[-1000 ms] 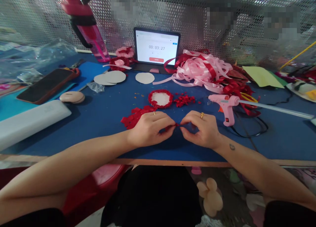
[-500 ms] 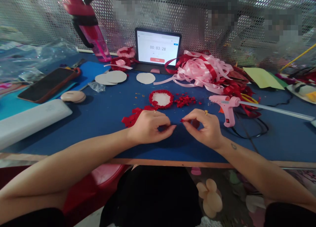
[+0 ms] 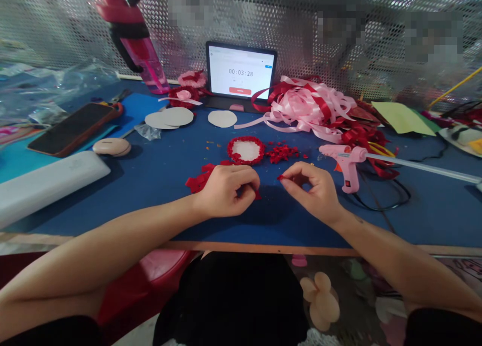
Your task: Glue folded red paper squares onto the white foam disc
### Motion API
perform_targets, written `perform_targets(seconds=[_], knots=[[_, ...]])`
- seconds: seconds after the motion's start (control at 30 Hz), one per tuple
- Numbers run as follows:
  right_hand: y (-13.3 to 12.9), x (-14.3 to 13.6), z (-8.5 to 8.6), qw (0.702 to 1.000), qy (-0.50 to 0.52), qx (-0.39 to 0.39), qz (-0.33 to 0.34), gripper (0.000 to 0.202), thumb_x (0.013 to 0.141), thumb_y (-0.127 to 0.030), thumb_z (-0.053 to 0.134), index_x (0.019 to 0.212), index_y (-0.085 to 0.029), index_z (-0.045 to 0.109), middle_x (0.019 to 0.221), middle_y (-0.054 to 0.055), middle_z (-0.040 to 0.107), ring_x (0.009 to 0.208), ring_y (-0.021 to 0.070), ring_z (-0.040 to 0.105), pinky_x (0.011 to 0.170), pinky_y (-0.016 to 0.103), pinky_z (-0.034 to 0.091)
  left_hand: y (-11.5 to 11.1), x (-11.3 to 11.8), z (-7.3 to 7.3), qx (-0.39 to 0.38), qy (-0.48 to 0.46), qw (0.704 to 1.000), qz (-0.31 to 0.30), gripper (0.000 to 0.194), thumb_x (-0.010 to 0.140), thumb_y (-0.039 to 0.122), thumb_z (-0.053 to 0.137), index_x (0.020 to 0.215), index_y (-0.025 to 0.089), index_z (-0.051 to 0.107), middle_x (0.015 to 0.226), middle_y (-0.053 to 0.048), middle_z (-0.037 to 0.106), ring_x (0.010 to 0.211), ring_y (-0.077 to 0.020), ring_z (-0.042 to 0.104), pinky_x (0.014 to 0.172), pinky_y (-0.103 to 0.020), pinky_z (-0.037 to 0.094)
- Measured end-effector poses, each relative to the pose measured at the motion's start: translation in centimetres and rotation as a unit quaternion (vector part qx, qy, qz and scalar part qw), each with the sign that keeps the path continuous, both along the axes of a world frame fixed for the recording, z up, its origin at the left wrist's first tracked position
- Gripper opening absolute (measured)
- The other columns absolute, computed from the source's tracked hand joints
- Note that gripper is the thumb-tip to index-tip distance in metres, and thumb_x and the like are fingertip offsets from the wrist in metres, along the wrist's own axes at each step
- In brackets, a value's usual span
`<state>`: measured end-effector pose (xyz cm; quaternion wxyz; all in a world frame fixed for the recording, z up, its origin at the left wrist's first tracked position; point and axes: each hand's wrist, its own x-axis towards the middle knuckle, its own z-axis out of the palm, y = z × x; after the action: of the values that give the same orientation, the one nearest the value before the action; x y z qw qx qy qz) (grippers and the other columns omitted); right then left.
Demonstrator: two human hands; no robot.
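Observation:
My left hand (image 3: pixel 231 190) is closed above the near part of the table, and a bit of red ribbon (image 3: pixel 258 195) pokes out from its fingers. Between the thumb and forefinger of my right hand (image 3: pixel 311 188) is pinched a small folded red ribbon piece (image 3: pixel 280 178). Flat red ribbon pieces (image 3: pixel 199 182) lie beside and partly behind my left hand. Beyond both hands rests a white disc (image 3: pixel 246 150) edged with red folded ribbon (image 3: pixel 262 151). A small heap of red folded pieces (image 3: pixel 282 153) sits just right of it.
A pink glue gun (image 3: pixel 349 167) with a clear stick lies on the right. Behind are tangled pink and red ribbons (image 3: pixel 305 105), a tablet (image 3: pixel 241 70) showing a timer and white paper circles (image 3: pixel 222 118). Leftward are a phone (image 3: pixel 75 128), a white case (image 3: pixel 52 185) and a pink bottle (image 3: pixel 141 54).
Red ribbon now shows at my left fingers, which have curled in more. My right hand has shifted slightly, still pinching its small red piece. The gap between the hands has widened.

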<state>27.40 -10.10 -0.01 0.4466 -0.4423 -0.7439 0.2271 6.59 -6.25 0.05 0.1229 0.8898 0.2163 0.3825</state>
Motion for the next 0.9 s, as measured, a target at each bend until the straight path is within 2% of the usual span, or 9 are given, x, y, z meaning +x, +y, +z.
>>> perform_targets(seconds=[0.17, 0.33, 0.43, 0.57, 0.73, 0.9], knots=[[0.4, 0.0, -0.1, 0.993, 0.106, -0.044, -0.004, 0.005, 0.079, -0.024, 0.061, 0.078, -0.020, 0.059, 0.064, -0.005, 0.055, 0.047, 0.0046, 0.045, 0.044, 0.019, 0.036, 0.5, -0.1, 0.3, -0.052, 0.000, 0.999, 0.014, 0.016, 0.060, 0.006, 0.038, 0.052, 0.014, 0.049, 0.049, 0.002, 0.047, 0.045, -0.0060, 0.039, 0.046, -0.019, 0.033], [1.4, 0.5, -0.4, 0.966, 0.253, -0.059, -0.013, 0.007, 0.079, -0.025, 0.060, 0.077, -0.020, 0.057, 0.058, -0.006, 0.052, 0.040, 0.0035, 0.039, 0.036, 0.018, 0.029, 0.8, -0.3, 0.5, -0.096, 0.000, 0.995, 0.021, 0.017, 0.060, 0.008, 0.034, 0.047, 0.014, 0.043, 0.045, 0.002, 0.043, 0.043, -0.0060, 0.035, 0.043, -0.020, 0.029], [2.0, 0.7, -0.5, 0.953, 0.297, -0.057, -0.032, 0.008, 0.078, -0.024, 0.061, 0.075, -0.019, 0.056, 0.056, -0.006, 0.051, 0.039, 0.0033, 0.038, 0.035, 0.018, 0.028, 0.8, -0.4, 0.6, -0.105, -0.006, 0.994, 0.015, 0.017, 0.060, 0.009, 0.035, 0.047, 0.014, 0.045, 0.046, 0.001, 0.045, 0.043, -0.0065, 0.036, 0.044, -0.020, 0.031], [1.9, 0.6, -0.6, 0.965, 0.250, -0.074, -0.021, 0.011, 0.076, -0.028, 0.063, 0.074, -0.019, 0.057, 0.055, -0.006, 0.051, 0.040, 0.0038, 0.039, 0.035, 0.017, 0.029, 0.6, -0.3, 0.8, -0.116, -0.015, 0.993, 0.010, 0.017, 0.068, 0.013, 0.043, 0.058, 0.013, 0.057, 0.052, -0.001, 0.055, 0.047, -0.0078, 0.045, 0.046, -0.020, 0.036], [0.9, 0.1, -0.4, 0.994, 0.093, -0.059, 0.009, 0.009, 0.078, -0.027, 0.062, 0.077, -0.018, 0.060, 0.062, -0.004, 0.055, 0.047, 0.0054, 0.044, 0.043, 0.019, 0.036, 0.3, 0.1, 0.7, -0.087, -0.031, 0.995, 0.045, 0.015, 0.079, 0.024, 0.055, 0.077, 0.012, 0.063, 0.062, 0.000, 0.060, 0.048, -0.0050, 0.049, 0.047, -0.016, 0.039], [0.4, -0.1, -0.4, 0.999, -0.017, -0.007, 0.038, 0.009, 0.079, -0.027, 0.060, 0.081, -0.018, 0.061, 0.067, -0.002, 0.057, 0.052, 0.0069, 0.046, 0.049, 0.021, 0.039, -0.1, 0.3, 0.1, -0.023, -0.020, 1.000, -0.005, 0.014, 0.081, 0.024, 0.056, 0.089, 0.014, 0.063, 0.069, 0.000, 0.063, 0.049, -0.0035, 0.052, 0.048, -0.014, 0.042]])
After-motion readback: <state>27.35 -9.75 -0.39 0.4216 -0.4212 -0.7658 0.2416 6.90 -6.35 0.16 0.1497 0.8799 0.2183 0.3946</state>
